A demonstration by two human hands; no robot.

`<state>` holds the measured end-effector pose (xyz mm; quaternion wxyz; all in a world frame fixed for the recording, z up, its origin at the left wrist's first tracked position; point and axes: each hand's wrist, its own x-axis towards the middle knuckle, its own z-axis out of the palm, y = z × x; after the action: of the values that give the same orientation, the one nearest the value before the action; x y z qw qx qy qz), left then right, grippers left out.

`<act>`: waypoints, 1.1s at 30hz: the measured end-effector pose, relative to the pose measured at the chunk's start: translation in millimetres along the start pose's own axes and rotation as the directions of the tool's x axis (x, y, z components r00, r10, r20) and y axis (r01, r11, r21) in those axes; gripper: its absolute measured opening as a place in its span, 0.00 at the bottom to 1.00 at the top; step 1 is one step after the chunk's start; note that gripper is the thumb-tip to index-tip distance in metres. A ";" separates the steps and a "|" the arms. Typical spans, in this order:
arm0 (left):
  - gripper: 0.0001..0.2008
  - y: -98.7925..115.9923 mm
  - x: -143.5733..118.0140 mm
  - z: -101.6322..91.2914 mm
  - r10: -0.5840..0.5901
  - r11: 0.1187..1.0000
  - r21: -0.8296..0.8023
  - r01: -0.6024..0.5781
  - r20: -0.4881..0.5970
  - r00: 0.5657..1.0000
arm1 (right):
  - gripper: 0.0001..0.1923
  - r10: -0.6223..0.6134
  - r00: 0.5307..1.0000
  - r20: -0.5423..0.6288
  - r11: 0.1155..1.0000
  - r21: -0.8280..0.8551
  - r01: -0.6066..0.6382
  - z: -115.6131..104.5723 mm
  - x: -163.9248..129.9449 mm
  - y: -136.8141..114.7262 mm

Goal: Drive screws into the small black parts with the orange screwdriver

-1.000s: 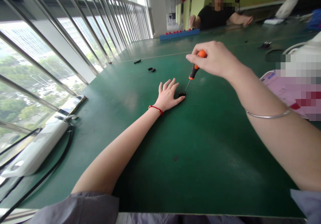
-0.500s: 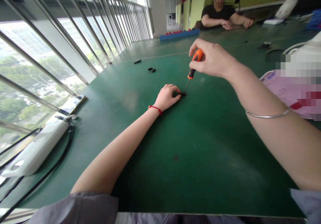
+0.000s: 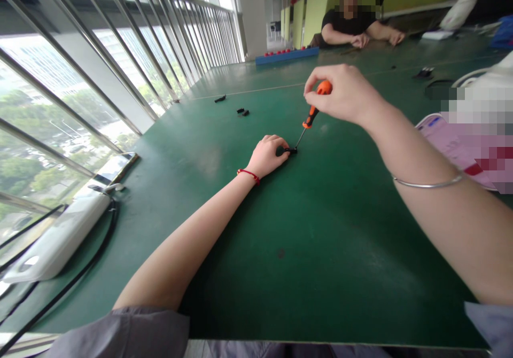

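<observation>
My left hand (image 3: 269, 154) rests on the green table (image 3: 240, 240) and pinches a small black part (image 3: 291, 150) between thumb and fingers. What kind of part it is I cannot make out. My right hand (image 3: 344, 91) is closed round the handle of an orange and black screwdriver (image 3: 311, 116). The screwdriver leans, handle up and to the right, and its thin shaft runs down to the outer end of the black part. From here the tip looks to be touching the part, though its exact seat is too small to see.
Several small black pieces (image 3: 242, 112) lie beyond my left hand. A blue strip with red knobs (image 3: 287, 55) is at the back, near a person (image 3: 348, 26). To the left are a white power strip (image 3: 64, 235), cables and a phone (image 3: 116, 168); at right, a pink package (image 3: 452, 144).
The screwdriver now leans further to the right, and my right hand has shifted slightly right with it, its grip nearer the handle's top. My left hand and the black part look the same.
</observation>
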<state>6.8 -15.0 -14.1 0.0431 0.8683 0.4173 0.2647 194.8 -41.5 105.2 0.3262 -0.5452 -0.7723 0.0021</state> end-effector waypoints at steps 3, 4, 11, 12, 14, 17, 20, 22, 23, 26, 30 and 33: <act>0.08 0.9 0.2 -1.1 -0.005 1.000 -0.007 0.005 0.008 1.000 | 0.13 0.005 1.000 0.006 1.000 0.028 -0.005 1.0 -0.6 1.2; 0.08 1.1 0.3 -1.4 -0.006 1.000 -0.012 0.006 0.010 1.000 | 0.12 0.011 1.000 0.009 1.000 0.021 -0.011 1.2 -0.5 1.4; 0.07 -1.5 -0.4 -2.9 -0.025 0.995 -0.095 0.027 0.026 0.999 | 0.09 0.002 1.000 0.009 1.000 0.026 -0.002 3.3 5.3 0.3; 0.07 -2.0 -0.6 -3.6 -0.021 0.994 -0.104 0.024 0.032 0.999 | 0.08 0.002 1.000 0.009 0.999 0.033 -0.002 3.7 6.5 0.4; 0.07 -2.6 -0.6 -5.8 -0.016 0.993 -0.113 0.022 0.048 0.999 | 0.10 -0.003 1.000 0.019 0.999 0.038 0.002 4.3 9.0 1.1; 0.08 -3.2 0.7 -9.7 -0.020 0.994 -0.107 0.028 0.079 0.997 | 0.08 -0.031 0.999 0.021 0.996 0.081 0.029 5.0 12.6 3.6; 0.08 -5.4 3.2 -11.9 -0.006 0.993 -0.113 0.016 0.091 0.996 | 0.09 -0.050 0.998 0.048 0.988 0.147 0.042 6.2 15.4 5.5; 0.06 -7.8 4.7 -12.0 0.009 0.992 -0.129 0.004 0.094 0.996 | 0.06 -0.045 0.996 0.071 0.989 0.143 0.035 7.5 16.5 5.2; 0.05 -9.1 5.3 -11.9 0.015 0.990 -0.140 -0.002 0.096 0.995 | 0.07 -0.041 0.997 0.070 0.991 0.128 0.032 8.1 16.7 4.7; 0.05 -11.6 5.8 -11.7 0.024 0.985 -0.170 -0.007 0.098 0.995 | 0.05 -0.049 0.998 0.047 0.990 0.135 0.043 9.2 15.6 2.5; 0.05 -11.4 4.9 -12.7 0.022 0.983 -0.181 -0.002 0.108 0.994 | 0.06 -0.062 0.997 0.046 0.983 0.177 0.053 9.1 11.6 2.3; 0.04 -10.5 4.5 -13.0 0.014 0.986 -0.168 0.005 0.111 0.994 | 0.12 -0.049 0.999 0.014 0.987 0.152 0.046 9.3 9.6 4.3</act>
<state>-4.7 -6.8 -4.1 0.1389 0.8758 0.3885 0.2502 191.8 -28.5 101.2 0.3597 -0.5001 -0.7856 0.0580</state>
